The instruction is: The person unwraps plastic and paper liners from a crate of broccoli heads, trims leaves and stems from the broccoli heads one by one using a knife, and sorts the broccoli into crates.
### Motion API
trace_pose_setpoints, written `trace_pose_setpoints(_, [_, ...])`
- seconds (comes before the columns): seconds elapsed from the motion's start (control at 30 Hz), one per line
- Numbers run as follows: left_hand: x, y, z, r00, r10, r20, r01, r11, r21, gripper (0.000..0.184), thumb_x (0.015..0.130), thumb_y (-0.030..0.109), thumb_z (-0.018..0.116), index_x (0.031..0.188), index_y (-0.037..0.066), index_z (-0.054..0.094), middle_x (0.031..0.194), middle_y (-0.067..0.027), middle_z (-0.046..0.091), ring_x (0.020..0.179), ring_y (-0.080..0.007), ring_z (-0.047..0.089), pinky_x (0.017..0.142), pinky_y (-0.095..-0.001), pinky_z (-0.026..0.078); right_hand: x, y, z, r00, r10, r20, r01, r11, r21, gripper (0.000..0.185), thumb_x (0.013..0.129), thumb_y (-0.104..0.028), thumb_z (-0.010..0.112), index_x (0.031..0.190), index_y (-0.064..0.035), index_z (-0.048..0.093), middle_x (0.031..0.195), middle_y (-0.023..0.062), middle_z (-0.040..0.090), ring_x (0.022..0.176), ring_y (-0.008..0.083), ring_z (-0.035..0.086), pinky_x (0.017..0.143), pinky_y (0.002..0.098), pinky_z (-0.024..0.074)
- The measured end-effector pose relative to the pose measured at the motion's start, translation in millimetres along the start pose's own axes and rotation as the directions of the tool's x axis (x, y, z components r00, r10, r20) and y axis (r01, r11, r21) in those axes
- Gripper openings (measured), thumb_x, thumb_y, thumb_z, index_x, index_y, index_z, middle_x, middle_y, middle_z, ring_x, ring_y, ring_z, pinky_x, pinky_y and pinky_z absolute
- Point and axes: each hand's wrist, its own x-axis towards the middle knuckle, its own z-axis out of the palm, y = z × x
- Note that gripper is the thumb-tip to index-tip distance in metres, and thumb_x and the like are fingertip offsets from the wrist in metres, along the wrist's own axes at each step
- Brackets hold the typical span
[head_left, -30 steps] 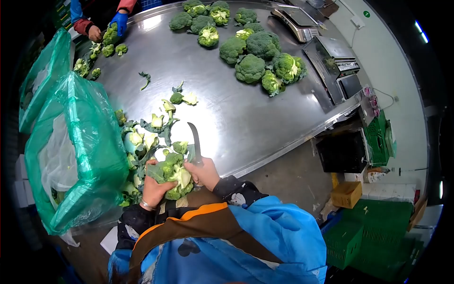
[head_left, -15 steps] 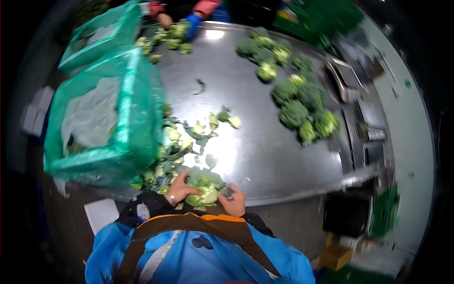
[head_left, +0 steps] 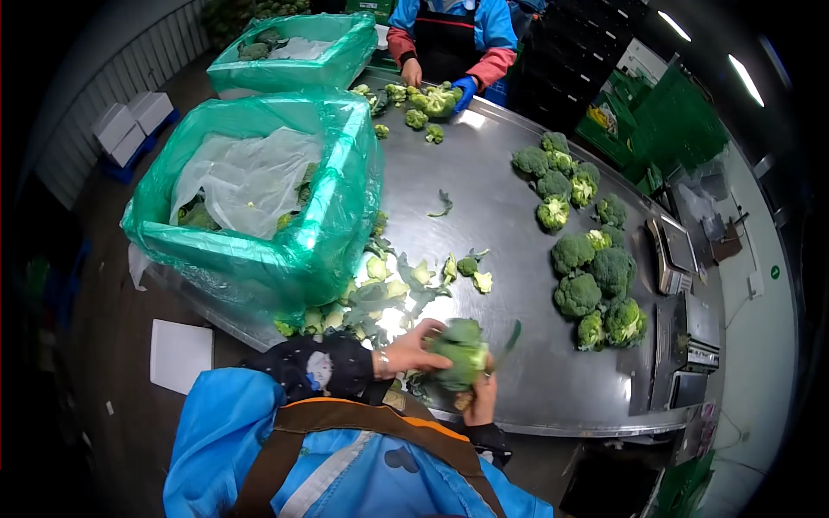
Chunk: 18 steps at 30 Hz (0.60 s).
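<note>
My left hand (head_left: 410,350) grips a broccoli head (head_left: 462,352) from its left side, near the front edge of the metal table (head_left: 492,250). On the other side of it, my right hand (head_left: 482,395) is closed round the handle of a knife (head_left: 513,337), whose curved blade is blurred and points up and to the right. Cut leaves and stem pieces (head_left: 380,298) lie just beyond my left hand. A small floret (head_left: 467,266) sits farther up the table.
A green-lined crate (head_left: 345,233) stands at the left, with another (head_left: 332,62) behind it. Whole broccoli heads (head_left: 577,295) lie at the right, beside scales (head_left: 672,255). Across the table, a co-worker (head_left: 449,39) holds broccoli (head_left: 436,101).
The view has swung left, bringing more of the crates and the co-worker into sight. The broccoli in my hands is turned more upright, and the knife blade now sticks out to its right.
</note>
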Motion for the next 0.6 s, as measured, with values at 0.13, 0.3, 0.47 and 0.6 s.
trace_pose_setpoints(0.13, [29.5,-9.0,38.2,0.911,0.115,0.395,-0.165,0.982,0.094,0.083,0.073,0.009,0.075,0.138,0.012,0.024,0.139,-0.0074,0.027,0.129,-0.0218,0.028,0.102,-0.0360,0.034,-4.1,-31.4,-17.0,0.921,0.132,-0.367,0.036,0.908,0.417,0.045,0.092,-0.033,0.040,0.127,-0.0052,0.043,0.117,0.0108,0.057,0.076,0.0195,0.062,0.050,0.0269,0.0505])
trace_pose_setpoints(0.3, [43.2,-23.1,53.0,0.810,0.069,0.582,-0.088,0.996,0.004,0.082,0.075,0.008,0.073,0.140,0.013,0.024,0.139,-0.0090,0.031,0.118,-0.0202,0.042,0.095,-0.0326,0.041,3.3,-19.9,-139.5,0.959,0.184,-0.215,0.003,0.752,0.659,0.032,0.083,-0.036,0.047,0.097,-0.0103,0.058,0.085,0.0022,0.059,0.054,0.0121,0.049,0.039,0.0265,0.0355])
trace_pose_setpoints(0.47, [24.8,-3.3,19.9,0.842,-0.004,0.540,-0.052,0.995,0.089,0.059,0.079,0.010,0.069,0.130,0.005,0.039,0.124,-0.0104,0.049,0.095,-0.0123,0.057,0.077,-0.0264,0.049,21.0,-68.1,-191.2,0.931,-0.010,-0.365,0.303,0.577,0.759,0.019,0.083,-0.031,0.059,0.082,-0.0140,0.052,0.057,-0.0051,0.043,0.049,0.0072,0.042,0.045,0.0247,0.0411])
trace_pose_setpoints(0.6, [-28.4,46.7,-56.0,0.859,0.236,0.454,-0.337,0.928,0.157,0.051,0.079,0.008,0.068,0.124,0.002,0.046,0.118,-0.0110,0.052,0.097,-0.0147,0.057,0.084,-0.0301,0.049,38.9,-92.3,-156.1,0.852,-0.046,-0.522,0.363,0.769,0.526,0.016,0.079,-0.021,0.063,0.084,-0.0095,0.053,0.056,0.0002,0.049,0.037,0.0088,0.033,0.033,0.0240,0.0279])
